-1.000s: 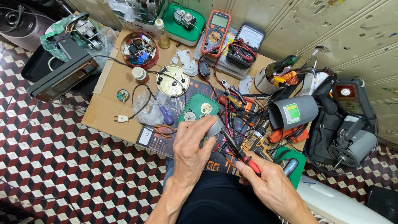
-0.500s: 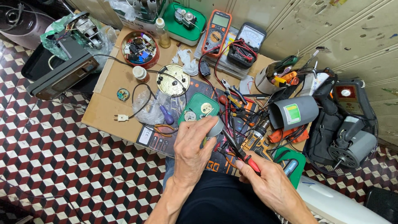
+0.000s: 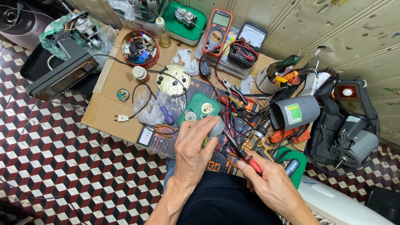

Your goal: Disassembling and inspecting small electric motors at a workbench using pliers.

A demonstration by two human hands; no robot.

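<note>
in the head view, against the pictures from a moment earlier, we find almost nothing moved: our left hand [image 3: 192, 146] is closed as before around a small grey metal cylinder [image 3: 216, 126], and our right hand [image 3: 273, 181] grips the red handles of needle-nose pliers [image 3: 237, 148] whose dark tips meet the cylinder's lower edge. the hands have kept their places, so we judge the work on the cylinder to be a slow, steady hold, not a fresh move. the cylinder sits just off the near edge of the cardboard sheet [image 3: 108, 104], above our lap.

the cylinder looks smooth and dull, its side wall rounded. just beyond it lies a green plastic housing [image 3: 200, 109] with round metal parts set inside. further up the sheet rests a shiny brass-coloured disc [image 3: 173, 80] with dark wire clipped to it, and near the far edge a red round tin [image 3: 139, 48] full of small parts. an orange multimeter [image 3: 217, 31] stands at the far edge. a grey plastic tube [image 3: 293, 111] lies right of the sheet, amid tangled wires.
</note>
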